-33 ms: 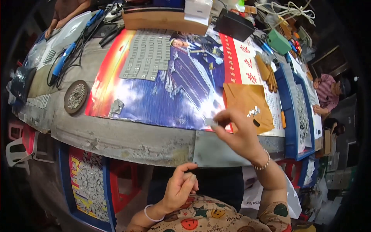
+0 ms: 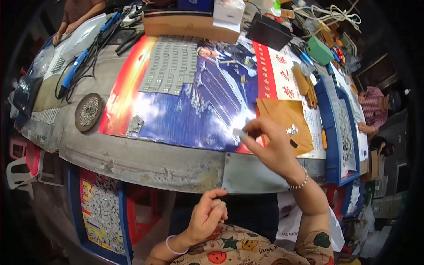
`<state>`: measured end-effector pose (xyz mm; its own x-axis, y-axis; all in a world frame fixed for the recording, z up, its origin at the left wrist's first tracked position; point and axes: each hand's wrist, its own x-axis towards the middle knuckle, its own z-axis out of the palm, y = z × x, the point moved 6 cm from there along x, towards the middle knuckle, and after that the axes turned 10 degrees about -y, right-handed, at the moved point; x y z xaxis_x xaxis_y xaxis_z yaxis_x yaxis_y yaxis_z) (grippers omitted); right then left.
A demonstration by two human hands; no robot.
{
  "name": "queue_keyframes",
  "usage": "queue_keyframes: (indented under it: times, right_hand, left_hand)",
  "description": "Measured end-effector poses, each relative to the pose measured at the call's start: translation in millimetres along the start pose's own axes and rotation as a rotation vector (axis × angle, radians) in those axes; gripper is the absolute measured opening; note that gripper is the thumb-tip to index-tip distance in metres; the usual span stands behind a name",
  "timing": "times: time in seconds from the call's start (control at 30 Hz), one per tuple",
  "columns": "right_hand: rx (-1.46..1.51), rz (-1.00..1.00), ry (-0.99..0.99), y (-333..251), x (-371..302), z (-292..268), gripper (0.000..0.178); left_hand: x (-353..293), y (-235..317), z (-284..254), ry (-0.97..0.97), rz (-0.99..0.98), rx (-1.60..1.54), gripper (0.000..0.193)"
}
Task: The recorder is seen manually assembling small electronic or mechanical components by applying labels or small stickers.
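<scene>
My right hand (image 2: 272, 148) is over the front of the poster, closed in a pinch. Thumb and forefinger hold a small flat grey metal piece (image 2: 239, 132). My left hand (image 2: 207, 216) is low in front of the table edge, its fingers curled in and the forefinger reaching to the corner of a smooth grey plate (image 2: 251, 174). Whether anything is inside its curled fingers is hidden. Just beyond the right hand, several small shiny pieces (image 2: 292, 129) lie on a brown paper sheet (image 2: 278, 110). Rows of small grey pieces (image 2: 170, 66) cover the poster's far left part.
A round dish of tiny metal parts (image 2: 89, 111) sits at the left. A blue tray (image 2: 329, 128) of grey pieces stands at the right, another blue tray (image 2: 125, 221) below the table's left side. A blue-handled tool (image 2: 73, 73) lies with cables. A person (image 2: 375, 104) sits far right.
The view has shifted slightly, so the table sits a little lower. My right hand still pinches the small metal piece, turned slightly. My left hand has barely moved.
</scene>
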<state>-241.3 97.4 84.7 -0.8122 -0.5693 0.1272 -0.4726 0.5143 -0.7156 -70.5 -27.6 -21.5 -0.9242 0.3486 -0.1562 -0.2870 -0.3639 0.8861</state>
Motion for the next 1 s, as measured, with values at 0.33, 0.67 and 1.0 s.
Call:
queue_keyframes:
  times: [0.33,0.67,1.0]
  right_hand:
    - [-0.081,-0.051,-0.071,30,124,59,0.017]
    - [-0.191,-0.017,-0.047,42,160,82,0.016]
    - [-0.184,-0.029,-0.008,41,161,80,0.016]
  left_hand:
    - [0,-1,-22,0.006,-0.014,0.085,0.026]
    - [-4,-1,-35,0.011,-0.003,0.100,0.022]
    - [-8,-3,-26,-0.006,0.027,0.118,0.022]
